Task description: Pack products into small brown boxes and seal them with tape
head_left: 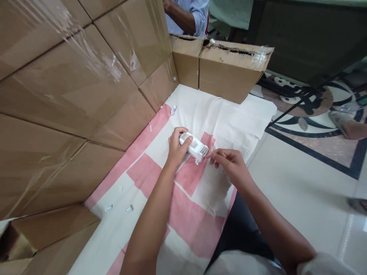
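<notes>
My left hand (178, 147) is wrapped round a small white plastic device (192, 145) with a ridged, greyish part at its near right end. The thumb lies on top of its casing. I cannot tell what kind of device it is. At that end, my right hand (228, 162) holds its thumb and index finger pinched together, with the fingertips at or very near the corner. Whatever may be between those fingers is too small to make out. A small white scrap (197, 162) shows just below the device's end. Under both hands spreads a pink and white cloth (189, 214).
Stacked, taped cardboard boxes (57, 88) wall off the left side. Lower boxes (226, 70) stand at the far edge. Small paper scraps (129, 209) lie on the cloth. Beyond the boxes a person's arm (182, 17) shows; another hand (355, 129) is at the right edge.
</notes>
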The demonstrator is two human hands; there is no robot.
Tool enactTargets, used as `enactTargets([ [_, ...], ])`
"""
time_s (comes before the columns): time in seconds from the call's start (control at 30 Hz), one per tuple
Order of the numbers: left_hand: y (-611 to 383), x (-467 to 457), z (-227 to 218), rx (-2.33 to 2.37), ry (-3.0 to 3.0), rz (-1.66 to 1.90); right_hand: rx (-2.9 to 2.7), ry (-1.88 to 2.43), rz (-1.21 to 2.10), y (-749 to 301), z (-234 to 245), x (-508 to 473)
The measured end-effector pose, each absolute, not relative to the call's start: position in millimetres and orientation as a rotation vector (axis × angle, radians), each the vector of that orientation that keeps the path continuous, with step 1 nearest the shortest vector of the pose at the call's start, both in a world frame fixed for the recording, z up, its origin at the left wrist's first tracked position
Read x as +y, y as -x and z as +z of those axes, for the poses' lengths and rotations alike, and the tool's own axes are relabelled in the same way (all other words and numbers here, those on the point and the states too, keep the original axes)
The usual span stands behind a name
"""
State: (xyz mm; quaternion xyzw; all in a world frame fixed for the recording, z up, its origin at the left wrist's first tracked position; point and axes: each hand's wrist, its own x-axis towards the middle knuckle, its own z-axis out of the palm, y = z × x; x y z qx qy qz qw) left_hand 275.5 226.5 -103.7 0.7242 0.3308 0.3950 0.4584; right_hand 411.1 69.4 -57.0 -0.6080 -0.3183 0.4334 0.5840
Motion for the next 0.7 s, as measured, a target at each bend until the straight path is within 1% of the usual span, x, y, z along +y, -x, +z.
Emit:
enactTargets([
  [0.13,-278.1,225.2,-103.1,0.681,-1.775,1.08,-0.745,1.413,1.024,-408.0,-60.1,73.5],
  [0.33,-277.9,225.1,-97.8,0.625,-1.836,1.027,-0.747,1.423,1.019,-409.3,-60.7,75.9],
  [0.7,-278.0,224.3,-101.1,0.669,-1.749,1.063,-0.743,1.538,1.095,-406.7,-54.6,76.1],
])
